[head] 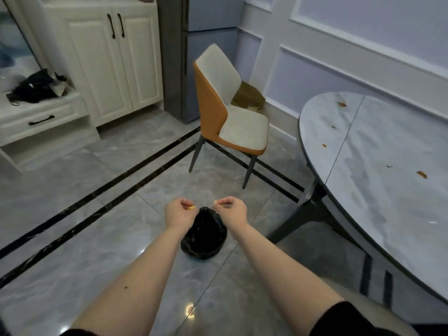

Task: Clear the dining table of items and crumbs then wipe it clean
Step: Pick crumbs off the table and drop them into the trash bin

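Observation:
A small bin lined with a black bag (204, 235) stands on the floor in front of me. Both my hands hover just above its far rim. My left hand (179, 212) pinches a small yellow-orange scrap (192, 208) between its curled fingers. My right hand (230, 209) has its fingers curled, pinching something tiny and pale that is hard to make out. The round marble dining table (378, 170) fills the right side. Several brown crumbs lie on it, such as one (422, 174) near its middle and another (342, 104) at the far edge.
An orange and white chair (230, 112) stands beyond the bin, beside the table. White cabinets (114, 59) line the far left wall, with a dark bag (36, 86) on a low shelf. A brown paper bag (249, 95) sits behind the chair. Grey tiled floor surrounds the bin.

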Demonstrator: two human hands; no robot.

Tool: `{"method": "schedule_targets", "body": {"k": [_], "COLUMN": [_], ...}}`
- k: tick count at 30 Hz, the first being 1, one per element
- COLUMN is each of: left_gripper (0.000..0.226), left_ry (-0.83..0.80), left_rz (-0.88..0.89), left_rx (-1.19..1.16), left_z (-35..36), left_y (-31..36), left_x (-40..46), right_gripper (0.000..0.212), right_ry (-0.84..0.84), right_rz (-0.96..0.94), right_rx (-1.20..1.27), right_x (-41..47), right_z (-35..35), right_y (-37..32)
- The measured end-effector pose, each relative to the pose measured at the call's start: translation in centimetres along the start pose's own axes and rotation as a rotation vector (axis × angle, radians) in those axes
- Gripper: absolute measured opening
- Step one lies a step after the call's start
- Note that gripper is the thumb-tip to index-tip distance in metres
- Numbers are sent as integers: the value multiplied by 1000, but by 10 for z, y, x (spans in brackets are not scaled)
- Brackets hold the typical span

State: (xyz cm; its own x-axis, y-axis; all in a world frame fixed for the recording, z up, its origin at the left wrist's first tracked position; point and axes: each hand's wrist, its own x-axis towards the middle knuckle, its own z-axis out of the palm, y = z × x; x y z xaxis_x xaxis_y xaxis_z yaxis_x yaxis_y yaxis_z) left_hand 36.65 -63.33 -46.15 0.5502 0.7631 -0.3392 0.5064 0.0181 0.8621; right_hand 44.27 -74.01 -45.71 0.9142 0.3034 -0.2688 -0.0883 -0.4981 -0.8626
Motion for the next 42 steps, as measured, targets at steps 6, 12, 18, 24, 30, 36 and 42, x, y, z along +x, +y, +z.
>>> {"method": "schedule_targets", "body": {"k": [6,12,18,24,30,36,42], "left_gripper": [25,17,19,18,19,16,17], "left_ry": [-136,-171,-218,-230,-259,-272,-232], "left_rz": [-96,-201,-235,-261,-223,-179,-92], "left_rx": [47,39,115,168,196,185,144], "left_z": [49,88,121,136,145,142,123], "left_y": [-17,-43,-60,-50,-29,-4,43], "left_x": [65,111,143,157,156,155,165], "right_gripper": [9,21,40,20,6,11,27], "right_ry": [13,-56,-244,-296,-314,-284,-227], "right_rz": [177,308,411,465,458,449,323], "right_rx": [0,-18,-94,-41,-7,29,15], "right_x": [74,120,158,181,192,193,195], "right_z": [20,33,34,25,13,0,-11], "right_y": [23,55,82,88,78,58,5]}}
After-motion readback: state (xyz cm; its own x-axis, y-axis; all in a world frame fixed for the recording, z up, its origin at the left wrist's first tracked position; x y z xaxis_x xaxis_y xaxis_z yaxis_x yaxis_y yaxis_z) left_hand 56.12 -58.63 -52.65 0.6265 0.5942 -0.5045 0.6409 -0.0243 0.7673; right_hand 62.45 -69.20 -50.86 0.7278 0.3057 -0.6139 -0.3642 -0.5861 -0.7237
